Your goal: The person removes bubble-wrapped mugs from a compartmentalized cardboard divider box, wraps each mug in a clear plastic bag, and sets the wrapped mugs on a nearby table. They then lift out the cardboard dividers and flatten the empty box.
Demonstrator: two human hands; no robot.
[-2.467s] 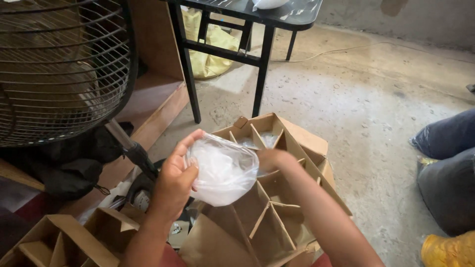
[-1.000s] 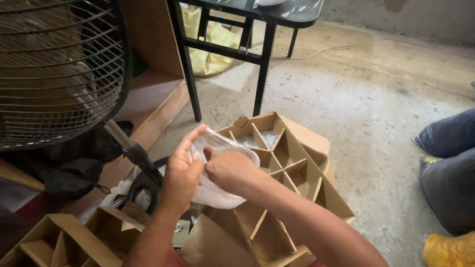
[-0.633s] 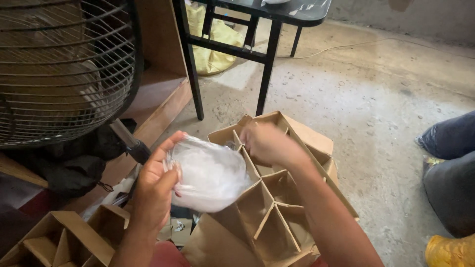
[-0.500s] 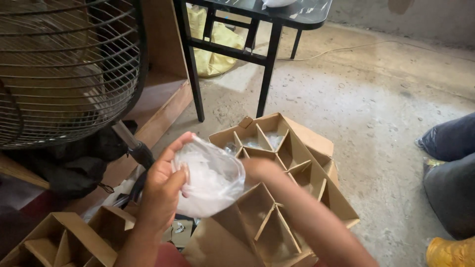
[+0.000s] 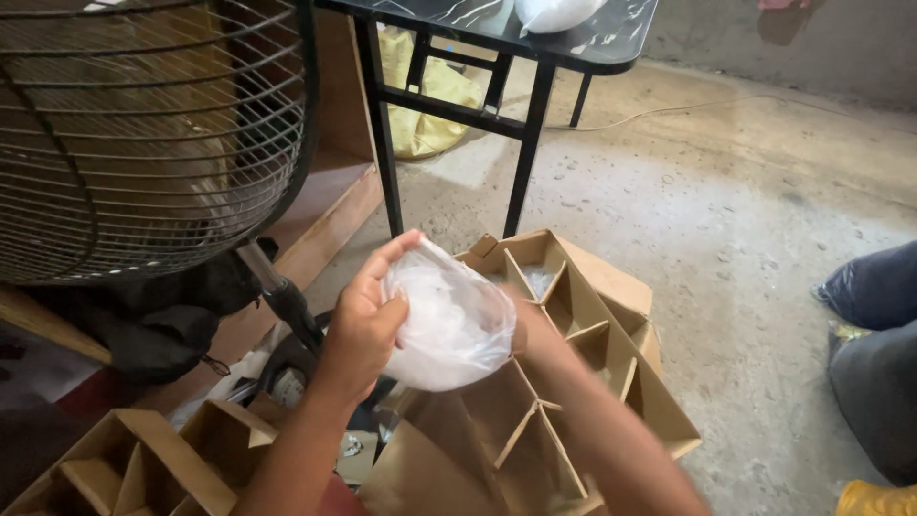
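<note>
1. Left hand [image 5: 368, 320] clamped on thin, cloudy-white plastic bag [image 5: 449, 325], above brown cardboard divider box [image 5: 583, 315].
2. Right hand [image 5: 525, 330] behind bag; fingers hidden, cannot tell.
3. Risk: slippery film sliding free, or snagging on divider edges.

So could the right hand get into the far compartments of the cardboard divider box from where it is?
Probably yes. The right hand sits behind the plastic bag, directly over the divider box, whose far compartments are open-topped with nothing over them. The left hand holds the bag.
</note>
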